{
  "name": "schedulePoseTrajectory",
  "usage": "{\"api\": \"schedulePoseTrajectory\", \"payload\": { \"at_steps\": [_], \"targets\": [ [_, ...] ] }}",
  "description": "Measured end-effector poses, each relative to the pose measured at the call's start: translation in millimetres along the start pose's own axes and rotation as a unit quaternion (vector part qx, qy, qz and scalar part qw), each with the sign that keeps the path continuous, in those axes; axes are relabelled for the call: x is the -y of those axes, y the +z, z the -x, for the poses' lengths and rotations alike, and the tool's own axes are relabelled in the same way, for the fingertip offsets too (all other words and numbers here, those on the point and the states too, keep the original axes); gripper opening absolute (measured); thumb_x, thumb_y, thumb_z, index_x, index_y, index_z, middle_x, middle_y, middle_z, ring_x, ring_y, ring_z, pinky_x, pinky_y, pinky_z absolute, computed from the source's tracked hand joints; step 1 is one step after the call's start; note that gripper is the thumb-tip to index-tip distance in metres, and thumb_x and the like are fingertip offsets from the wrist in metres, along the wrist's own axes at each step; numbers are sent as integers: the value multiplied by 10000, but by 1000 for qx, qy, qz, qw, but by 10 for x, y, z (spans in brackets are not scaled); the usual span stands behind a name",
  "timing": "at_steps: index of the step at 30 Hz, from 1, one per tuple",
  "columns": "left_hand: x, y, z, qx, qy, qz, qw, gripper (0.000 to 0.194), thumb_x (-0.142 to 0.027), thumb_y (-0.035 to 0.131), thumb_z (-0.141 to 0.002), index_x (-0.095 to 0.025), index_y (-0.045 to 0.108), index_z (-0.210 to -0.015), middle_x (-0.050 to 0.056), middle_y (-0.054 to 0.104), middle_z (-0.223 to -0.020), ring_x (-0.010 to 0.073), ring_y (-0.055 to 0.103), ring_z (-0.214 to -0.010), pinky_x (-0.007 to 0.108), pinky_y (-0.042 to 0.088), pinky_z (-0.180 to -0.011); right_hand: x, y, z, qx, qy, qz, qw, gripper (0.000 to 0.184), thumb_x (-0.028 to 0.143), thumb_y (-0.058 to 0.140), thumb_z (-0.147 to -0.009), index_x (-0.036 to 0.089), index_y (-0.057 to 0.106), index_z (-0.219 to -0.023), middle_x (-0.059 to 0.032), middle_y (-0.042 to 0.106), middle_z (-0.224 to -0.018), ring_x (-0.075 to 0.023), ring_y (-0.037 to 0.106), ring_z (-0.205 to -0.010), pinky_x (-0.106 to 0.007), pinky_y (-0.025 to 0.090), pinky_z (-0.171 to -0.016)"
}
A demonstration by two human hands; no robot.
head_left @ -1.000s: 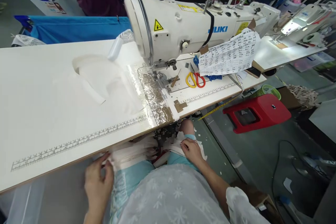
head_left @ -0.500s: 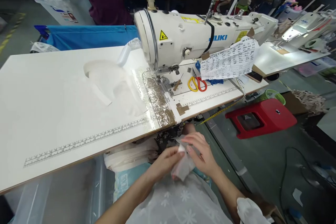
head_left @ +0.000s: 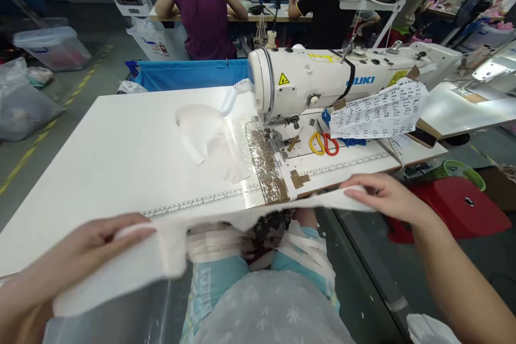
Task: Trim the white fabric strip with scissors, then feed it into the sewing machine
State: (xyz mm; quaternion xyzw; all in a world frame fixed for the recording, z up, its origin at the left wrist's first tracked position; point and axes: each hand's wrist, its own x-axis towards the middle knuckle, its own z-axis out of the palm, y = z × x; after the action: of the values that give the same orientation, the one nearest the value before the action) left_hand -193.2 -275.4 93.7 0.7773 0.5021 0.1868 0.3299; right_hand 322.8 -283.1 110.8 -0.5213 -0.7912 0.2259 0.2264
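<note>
A long white strip of fabric [head_left: 242,217] is stretched between my hands along the table's front edge. My left hand [head_left: 97,242] pinches one part of it at the lower left, where a wide piece hangs below and is blurred. At the right, my right hand [head_left: 381,196] is closed on the other end between thumb and fingers. Beyond the strip, curved white fabric pieces [head_left: 213,140] lie on the white tabletop [head_left: 133,156], left of the needle area of the sewing machine [head_left: 306,78].
Scissors [head_left: 323,143] with yellow and red handles lie beside the machine. A handwritten paper sheet [head_left: 379,110] leans against it. A red stool [head_left: 451,207] and a green basket [head_left: 461,173] stand at the right. A clear plastic bin [head_left: 121,306] sits below the table at the left.
My hands were close together over my lap with bunched white fabric. They have moved far apart and up, drawing the strip out. The view has shifted left and up.
</note>
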Motion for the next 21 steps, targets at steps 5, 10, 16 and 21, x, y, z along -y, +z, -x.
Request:
{"api": "schedulePoseTrajectory", "payload": {
  "at_steps": [5,10,16,21],
  "targets": [
    [257,-14,35,-180,10,-143,973,280,-418,500,-906,-226,671,-1017,7,699,-868,241,612,-999,358,508,-895,-289,-38,-319,-275,-102,282,913,218,302,507,-955,239,710,-1002,-66,725,-933,-245,652,-930,-450,456,-955],
    [736,-48,69,-249,-7,-343,906,343,-247,384,-920,-212,679,-1092,56,719,-1125,297,600,-1132,596,346,-1082,-653,417,-272,-244,-140,356,891,317,128,441,-911,205,661,-1128,-90,703,-1155,-282,560,-1193,-558,322,-1088],
    [715,464,261,-298,-79,-348,885,431,-213,325,-957,-122,599,-1277,202,563,-1363,360,497,-1288,612,366,-1055,-651,830,-79,-287,-63,346,891,426,164,407,-921,231,555,-1315,-121,640,-1268,-333,483,-1301,-625,258,-1097],
    [494,853,174,-313,-141,-330,879,483,-334,305,-1011,-172,419,-1451,165,438,-1489,331,345,-1409,613,244,-1135,-402,1087,-180,-213,-88,277,933,518,293,367,-979,249,341,-1494,-137,481,-1447,-365,412,-1357,-577,365,-1056]
  ]
}}
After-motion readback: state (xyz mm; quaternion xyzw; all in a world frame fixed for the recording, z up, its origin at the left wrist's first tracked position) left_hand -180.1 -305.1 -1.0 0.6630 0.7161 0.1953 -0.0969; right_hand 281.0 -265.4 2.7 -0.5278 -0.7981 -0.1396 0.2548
